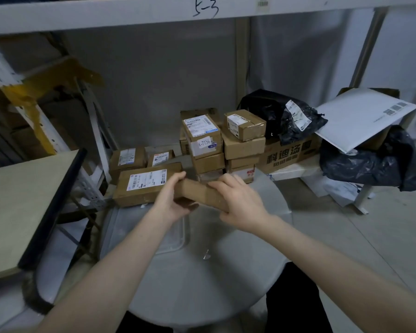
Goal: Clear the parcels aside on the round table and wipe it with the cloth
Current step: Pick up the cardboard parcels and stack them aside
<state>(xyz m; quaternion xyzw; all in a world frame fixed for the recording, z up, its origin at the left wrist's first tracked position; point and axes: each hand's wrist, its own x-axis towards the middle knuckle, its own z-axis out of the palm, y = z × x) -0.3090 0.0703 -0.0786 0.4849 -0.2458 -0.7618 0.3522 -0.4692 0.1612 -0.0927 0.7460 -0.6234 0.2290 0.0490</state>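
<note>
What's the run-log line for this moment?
step: clearing parcels | left hand: grips brown parcel | right hand: grips same parcel | held over round table

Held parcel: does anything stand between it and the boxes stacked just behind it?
Nothing visible does. The left hand and right hand grip the parcel directly before the stacked boxes, with the flat labelled box at its left.

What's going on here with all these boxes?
A person is holding a flat brown parcel over the round table, with the left hand gripping one end and the right hand the other. Behind it lie a long labelled box and a stack of cardboard boxes, with black bags and a white mailer further right. No cloth is in view.
</note>
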